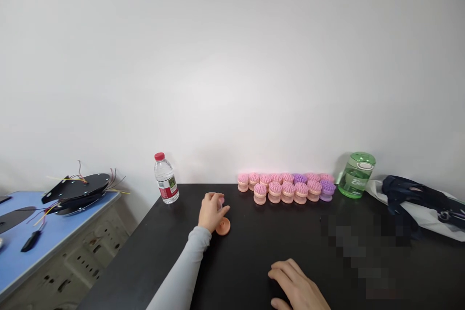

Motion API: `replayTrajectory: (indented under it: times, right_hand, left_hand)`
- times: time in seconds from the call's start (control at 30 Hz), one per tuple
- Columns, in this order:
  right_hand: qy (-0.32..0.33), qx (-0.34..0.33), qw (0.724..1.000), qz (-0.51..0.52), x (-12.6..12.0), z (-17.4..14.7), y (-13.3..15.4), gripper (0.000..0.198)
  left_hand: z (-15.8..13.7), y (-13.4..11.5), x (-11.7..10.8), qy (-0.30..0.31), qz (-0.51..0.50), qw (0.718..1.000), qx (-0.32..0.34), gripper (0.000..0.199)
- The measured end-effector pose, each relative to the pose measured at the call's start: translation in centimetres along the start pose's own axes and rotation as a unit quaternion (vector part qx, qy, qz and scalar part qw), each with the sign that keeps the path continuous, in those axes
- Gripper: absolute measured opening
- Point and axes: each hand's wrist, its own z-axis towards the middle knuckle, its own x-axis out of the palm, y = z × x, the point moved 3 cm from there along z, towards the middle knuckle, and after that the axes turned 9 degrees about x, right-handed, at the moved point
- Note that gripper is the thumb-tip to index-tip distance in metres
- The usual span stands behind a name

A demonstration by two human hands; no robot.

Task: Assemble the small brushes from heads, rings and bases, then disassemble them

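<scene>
My left hand reaches out over the black table, its fingers closed around a small pink piece that is mostly hidden behind them. Just below those fingers lies a peach-coloured round base, its dished face showing; whether it is joined to the pink piece I cannot tell. Close to the near edge rests my right hand, fingers stretched and thumb apart, holding nothing. Beyond both hands stand several round scrub brushes with pink bristles in two rows, a purple-bristled brush at the right end.
A red-capped water bottle stands at the back left of the black table. Right of the brushes are a green bottle and a dark cloth bundle. Wired black parts lie on a blue table to the left.
</scene>
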Motion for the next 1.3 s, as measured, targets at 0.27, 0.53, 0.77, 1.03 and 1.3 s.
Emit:
replayTrajectory:
  times: [0.27, 0.53, 0.77, 1.03, 1.3]
  right_hand:
    - [-0.088, 0.042, 0.991, 0.093, -2.0, -0.2, -0.5, 0.044]
    - [-0.149, 0.057, 0.977, 0.144, -2.2, 0.5, -1.4, 0.054]
    - [-0.131, -0.071, 0.985, 0.089, -2.5, 2.6, -0.3, 0.081]
    - [-0.123, -0.073, 0.977, 0.156, -1.7, 4.8, -0.8, 0.051]
    - [-0.181, -0.003, 0.96, 0.215, -5.0, 1.6, -1.0, 0.044]
  left_hand:
    - [-6.9, -7.6, 2.1, 0.075, -0.124, 0.985, 0.09, 0.05]
    - [-11.4, -11.2, 1.0, 0.131, -0.245, 0.957, 0.08, 0.093]
    - [-12.6, -10.5, 0.2, 0.081, -0.272, 0.959, 0.018, 0.05]
    - [-12.2, -11.0, 0.4, 0.106, -0.293, 0.95, 0.014, 0.028]
    - [-12.5, -10.9, -0.2, 0.067, -0.329, 0.941, 0.04, 0.029]
